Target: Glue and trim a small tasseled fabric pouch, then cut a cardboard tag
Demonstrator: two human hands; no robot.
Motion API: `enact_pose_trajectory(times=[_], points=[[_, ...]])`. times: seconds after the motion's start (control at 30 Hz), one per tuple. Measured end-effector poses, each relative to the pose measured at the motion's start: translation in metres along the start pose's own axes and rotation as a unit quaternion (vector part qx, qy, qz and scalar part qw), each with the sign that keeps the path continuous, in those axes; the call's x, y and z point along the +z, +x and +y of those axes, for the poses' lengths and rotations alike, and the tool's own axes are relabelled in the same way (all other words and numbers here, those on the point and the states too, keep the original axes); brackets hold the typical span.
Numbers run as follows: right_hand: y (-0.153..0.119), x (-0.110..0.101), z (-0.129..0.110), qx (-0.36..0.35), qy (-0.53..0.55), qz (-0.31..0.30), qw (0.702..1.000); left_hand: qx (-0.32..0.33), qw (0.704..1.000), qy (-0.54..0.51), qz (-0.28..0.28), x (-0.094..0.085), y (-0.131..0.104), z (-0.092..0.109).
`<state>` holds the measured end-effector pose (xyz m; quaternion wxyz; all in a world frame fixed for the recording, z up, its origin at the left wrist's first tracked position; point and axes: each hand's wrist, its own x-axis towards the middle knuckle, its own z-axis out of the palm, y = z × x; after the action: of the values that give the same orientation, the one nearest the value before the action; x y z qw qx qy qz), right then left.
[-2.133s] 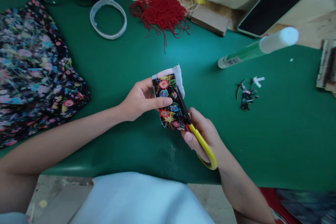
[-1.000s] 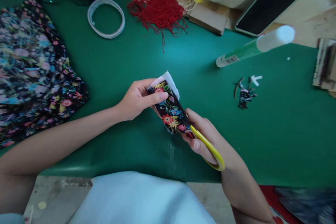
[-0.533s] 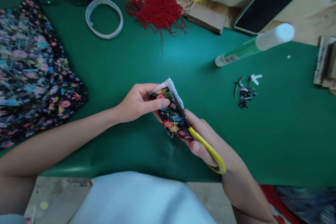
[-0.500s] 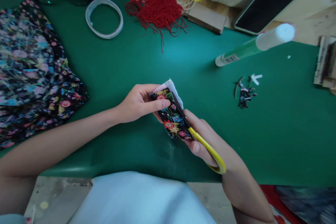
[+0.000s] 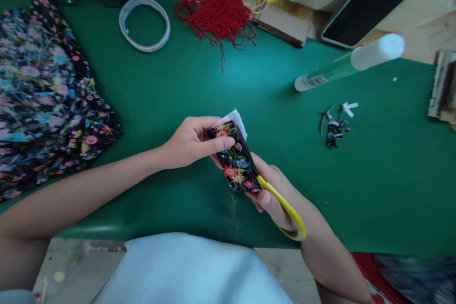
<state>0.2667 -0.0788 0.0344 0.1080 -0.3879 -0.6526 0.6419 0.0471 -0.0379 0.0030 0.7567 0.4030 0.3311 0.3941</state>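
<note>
My left hand [image 5: 199, 142] pinches a small piece of black floral fabric [image 5: 237, 161], its thumb lying on top of the print. A white backing [image 5: 238, 122] sticks out beyond the fabric's far edge. In my right hand [image 5: 272, 190] is a pair of scissors with yellow handles [image 5: 290, 216]. Its dark blades lie along the right side of the fabric, and they look closed or nearly so. Part of the right hand's fingers is hidden beneath the fabric and scissors.
Floral cloth [image 5: 46, 99] covers the left of the green mat [image 5: 171, 85]. Along the back are a tape roll [image 5: 123, 21], red strings [image 5: 221, 14], a cardboard piece [image 5: 283, 26] and a dark-screened device [image 5: 377, 0]. A glue stick [image 5: 335, 71] stands at right, near dark fabric scraps [image 5: 335, 130].
The scissor blades have closed further along the fabric's right edge, and less white backing shows. The whole view has shifted slightly.
</note>
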Motion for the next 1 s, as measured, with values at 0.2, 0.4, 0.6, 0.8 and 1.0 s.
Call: enact_pose_trajectory(times=[0.2,0.4,0.6,0.8,1.0], points=[[0.0008,0.0025,0.0031,0.002,0.006,0.000,1.000,-0.006,1.000,0.001,0.002,-0.0003,0.0001,0.0004],[-0.0012,0.0026,0.0053,-0.002,0.001,-0.001,1.000,-0.001,1.000,-0.008,-0.001,-0.0002,-0.0005,0.0002],[-0.0018,0.0036,0.0076,0.004,0.010,-0.008,1.000,0.001,1.000,-0.025,-0.004,-0.0003,-0.0004,0.0003],[-0.0040,0.0042,0.0083,0.020,0.016,-0.013,1.000,-0.016,0.999,-0.033,-0.005,0.0001,0.0006,0.0003],[-0.0023,0.0048,0.0051,0.023,0.002,-0.006,1.000,-0.006,1.000,-0.021,-0.002,-0.0002,0.0008,0.0005]])
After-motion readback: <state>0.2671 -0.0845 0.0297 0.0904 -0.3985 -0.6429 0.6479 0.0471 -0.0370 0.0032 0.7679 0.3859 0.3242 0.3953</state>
